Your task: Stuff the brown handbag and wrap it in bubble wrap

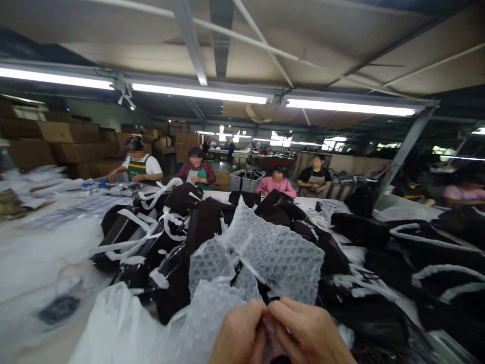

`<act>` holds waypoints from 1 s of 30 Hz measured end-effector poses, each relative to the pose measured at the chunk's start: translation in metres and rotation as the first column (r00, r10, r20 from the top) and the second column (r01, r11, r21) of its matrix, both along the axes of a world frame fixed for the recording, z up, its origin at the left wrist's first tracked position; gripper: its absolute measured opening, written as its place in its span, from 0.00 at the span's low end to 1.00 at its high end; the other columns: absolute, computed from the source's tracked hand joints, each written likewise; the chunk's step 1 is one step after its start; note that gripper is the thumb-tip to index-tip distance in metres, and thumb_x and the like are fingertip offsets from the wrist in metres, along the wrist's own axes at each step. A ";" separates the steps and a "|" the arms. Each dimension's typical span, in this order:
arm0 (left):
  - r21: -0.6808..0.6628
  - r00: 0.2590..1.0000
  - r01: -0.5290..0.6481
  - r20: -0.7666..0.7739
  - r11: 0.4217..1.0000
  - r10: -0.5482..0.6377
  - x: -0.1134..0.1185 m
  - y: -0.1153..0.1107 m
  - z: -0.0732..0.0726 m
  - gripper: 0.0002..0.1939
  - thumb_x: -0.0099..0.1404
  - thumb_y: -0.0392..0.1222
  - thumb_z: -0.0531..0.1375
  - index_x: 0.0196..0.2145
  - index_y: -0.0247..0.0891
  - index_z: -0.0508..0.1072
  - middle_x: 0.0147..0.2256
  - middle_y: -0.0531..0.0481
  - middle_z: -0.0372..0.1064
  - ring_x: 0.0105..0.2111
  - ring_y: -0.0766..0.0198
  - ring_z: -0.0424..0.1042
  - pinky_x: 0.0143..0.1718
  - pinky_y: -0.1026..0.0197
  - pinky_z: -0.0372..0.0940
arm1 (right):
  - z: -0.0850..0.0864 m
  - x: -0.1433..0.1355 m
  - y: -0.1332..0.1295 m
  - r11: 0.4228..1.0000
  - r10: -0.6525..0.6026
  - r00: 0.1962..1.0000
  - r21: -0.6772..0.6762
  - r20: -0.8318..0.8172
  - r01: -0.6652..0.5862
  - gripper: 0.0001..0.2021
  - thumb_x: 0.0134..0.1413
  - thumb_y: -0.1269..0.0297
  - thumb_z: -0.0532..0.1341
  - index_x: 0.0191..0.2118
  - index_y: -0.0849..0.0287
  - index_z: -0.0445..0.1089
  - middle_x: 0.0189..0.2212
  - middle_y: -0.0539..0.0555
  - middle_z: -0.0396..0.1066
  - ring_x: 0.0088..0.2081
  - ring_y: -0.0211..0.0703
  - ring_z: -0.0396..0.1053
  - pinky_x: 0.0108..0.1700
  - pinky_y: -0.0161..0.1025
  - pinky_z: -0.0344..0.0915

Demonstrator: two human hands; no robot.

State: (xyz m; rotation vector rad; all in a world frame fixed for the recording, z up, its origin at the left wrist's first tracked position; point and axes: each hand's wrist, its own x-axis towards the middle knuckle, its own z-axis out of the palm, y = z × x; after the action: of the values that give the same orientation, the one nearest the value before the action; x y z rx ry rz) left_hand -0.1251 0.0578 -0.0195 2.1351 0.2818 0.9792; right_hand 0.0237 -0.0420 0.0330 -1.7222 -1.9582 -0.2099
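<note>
Left hand [240, 333] and right hand [303, 333] pressed together low in front, fingers pinched shut on the near edge of a bubble wrap sheet [273, 253], lifted off the surface above a heap of dark bags [197, 222].

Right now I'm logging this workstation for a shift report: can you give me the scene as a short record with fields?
Place: a workshop with strip lights and stacked cardboard boxes
Left hand: bottom edge of view, fingers pinched on the bubble wrap
Right hand: pressed against the left hand, pinching the same sheet
Table: piled with dark bags with white straps
Near left: white plastic bag
Far side: four people at work
</note>
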 end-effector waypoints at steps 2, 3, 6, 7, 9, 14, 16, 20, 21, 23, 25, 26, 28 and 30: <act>0.088 0.999 -0.017 0.040 0.996 0.013 0.000 0.002 0.005 0.06 0.67 0.35 0.48 0.35 0.42 0.62 0.26 0.52 0.67 0.24 0.64 0.67 0.25 0.63 0.54 | 0.008 0.000 0.004 0.981 0.031 0.962 0.176 0.272 -0.082 0.18 0.71 0.66 0.47 0.28 0.54 0.65 0.24 0.49 0.66 0.23 0.40 0.64 0.26 0.41 0.49; 0.106 0.999 -0.018 0.034 0.994 0.014 -0.001 0.003 0.008 0.06 0.66 0.33 0.47 0.35 0.42 0.61 0.25 0.53 0.67 0.23 0.65 0.67 0.25 0.64 0.54 | 0.011 0.000 0.006 0.968 0.038 0.941 0.220 0.337 -0.117 0.20 0.72 0.65 0.45 0.28 0.54 0.64 0.23 0.49 0.65 0.23 0.40 0.63 0.26 0.42 0.48; 0.148 0.999 -0.019 0.033 0.989 0.014 -0.004 0.002 0.020 0.07 0.66 0.31 0.47 0.35 0.42 0.60 0.25 0.55 0.66 0.23 0.66 0.67 0.25 0.65 0.55 | 0.016 -0.003 0.009 0.954 0.061 0.947 0.261 0.314 -0.147 0.20 0.72 0.66 0.46 0.26 0.55 0.63 0.22 0.48 0.63 0.23 0.39 0.62 0.26 0.41 0.49; 0.164 0.999 -0.021 0.041 0.986 0.014 -0.004 0.001 0.023 0.07 0.66 0.31 0.48 0.35 0.42 0.60 0.25 0.55 0.66 0.24 0.67 0.67 0.26 0.66 0.55 | 0.017 -0.003 0.010 0.954 0.068 0.961 0.265 0.267 -0.141 0.19 0.70 0.68 0.47 0.26 0.55 0.63 0.22 0.48 0.63 0.23 0.38 0.61 0.26 0.40 0.50; 0.206 0.999 -0.014 0.046 0.979 0.004 -0.003 0.001 0.025 0.08 0.65 0.30 0.48 0.33 0.42 0.59 0.26 0.54 0.66 0.24 0.67 0.66 0.26 0.65 0.54 | 0.021 -0.002 0.011 0.954 0.087 0.983 0.272 0.160 -0.129 0.17 0.66 0.71 0.49 0.25 0.55 0.62 0.22 0.48 0.61 0.23 0.37 0.61 0.26 0.39 0.50; 0.216 0.975 0.219 -0.087 0.952 -0.204 0.008 -0.004 0.000 0.10 0.62 0.33 0.57 0.29 0.41 0.56 0.23 0.57 0.58 0.22 0.69 0.57 0.22 0.65 0.46 | 0.065 0.011 0.015 0.920 0.028 0.988 0.391 -0.149 0.033 0.11 0.57 0.76 0.52 0.27 0.57 0.65 0.22 0.45 0.60 0.23 0.33 0.60 0.27 0.32 0.54; 0.085 0.956 0.265 -0.156 0.961 -0.250 0.011 -0.008 -0.012 0.10 0.60 0.32 0.58 0.30 0.41 0.59 0.23 0.58 0.56 0.22 0.70 0.57 0.22 0.66 0.46 | 0.088 0.018 0.015 0.888 -0.022 0.976 0.443 -0.217 0.119 0.10 0.57 0.75 0.54 0.27 0.56 0.65 0.22 0.44 0.58 0.23 0.33 0.58 0.27 0.31 0.55; -0.038 0.974 0.196 -0.108 0.980 -0.199 0.008 -0.010 -0.011 0.10 0.57 0.27 0.52 0.33 0.41 0.61 0.25 0.57 0.60 0.23 0.70 0.59 0.25 0.68 0.50 | 0.096 0.028 0.008 0.989 -0.048 0.931 0.111 -0.361 0.094 0.09 0.62 0.65 0.54 0.32 0.56 0.70 0.27 0.46 0.68 0.29 0.37 0.64 0.32 0.33 0.59; -0.025 0.981 0.177 -0.077 0.984 -0.179 0.007 -0.009 -0.008 0.10 0.57 0.27 0.51 0.33 0.41 0.61 0.25 0.57 0.61 0.23 0.70 0.60 0.25 0.68 0.51 | 0.088 0.028 0.005 0.997 -0.070 0.898 -0.038 -0.435 0.059 0.10 0.64 0.61 0.54 0.36 0.56 0.71 0.31 0.48 0.71 0.33 0.39 0.67 0.35 0.34 0.61; 0.002 0.989 0.143 -0.040 0.990 -0.142 0.005 -0.007 -0.001 0.09 0.59 0.28 0.50 0.33 0.41 0.61 0.25 0.56 0.63 0.23 0.69 0.61 0.26 0.68 0.53 | 0.064 0.025 0.001 0.962 -0.126 0.829 -0.272 -0.545 -0.033 0.11 0.63 0.57 0.56 0.42 0.55 0.72 0.39 0.51 0.74 0.42 0.45 0.70 0.43 0.37 0.63; 0.011 0.992 0.127 -0.027 0.992 -0.126 0.004 -0.008 0.005 0.08 0.61 0.29 0.49 0.33 0.41 0.61 0.26 0.55 0.66 0.24 0.68 0.64 0.27 0.68 0.54 | 0.038 0.019 -0.002 0.920 -0.131 0.796 -0.373 -0.591 -0.125 0.10 0.61 0.56 0.58 0.38 0.56 0.72 0.37 0.50 0.74 0.41 0.46 0.70 0.43 0.37 0.61; 0.004 0.993 0.111 -0.026 0.994 -0.111 0.004 -0.008 0.008 0.08 0.61 0.29 0.48 0.32 0.41 0.62 0.27 0.54 0.67 0.25 0.68 0.66 0.27 0.68 0.55 | 0.027 0.017 -0.002 0.915 -0.117 0.799 -0.378 -0.590 -0.144 0.11 0.61 0.56 0.58 0.33 0.57 0.70 0.32 0.48 0.71 0.37 0.43 0.68 0.39 0.36 0.59; 0.002 0.996 0.085 -0.032 0.996 -0.085 0.005 -0.010 0.012 0.09 0.62 0.29 0.48 0.32 0.40 0.62 0.27 0.53 0.68 0.26 0.67 0.68 0.28 0.67 0.56 | 0.014 0.012 -0.001 0.937 -0.096 0.811 -0.328 -0.578 -0.123 0.18 0.63 0.56 0.55 0.24 0.57 0.61 0.23 0.45 0.61 0.28 0.38 0.60 0.31 0.36 0.52; 0.036 0.995 0.091 -0.032 0.995 -0.090 0.007 -0.011 0.017 0.10 0.60 0.27 0.49 0.33 0.41 0.63 0.26 0.55 0.66 0.25 0.68 0.66 0.28 0.68 0.56 | 0.012 0.011 0.002 0.963 -0.065 0.807 -0.249 -0.587 -0.103 0.20 0.65 0.57 0.53 0.22 0.57 0.58 0.21 0.44 0.56 0.26 0.36 0.56 0.30 0.36 0.49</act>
State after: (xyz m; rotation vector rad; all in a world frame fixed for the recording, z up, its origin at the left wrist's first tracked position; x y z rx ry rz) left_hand -0.1180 0.0469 -0.0029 2.1786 0.1812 0.9066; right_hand 0.0348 -0.0401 0.0446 -1.6574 -1.5717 0.5742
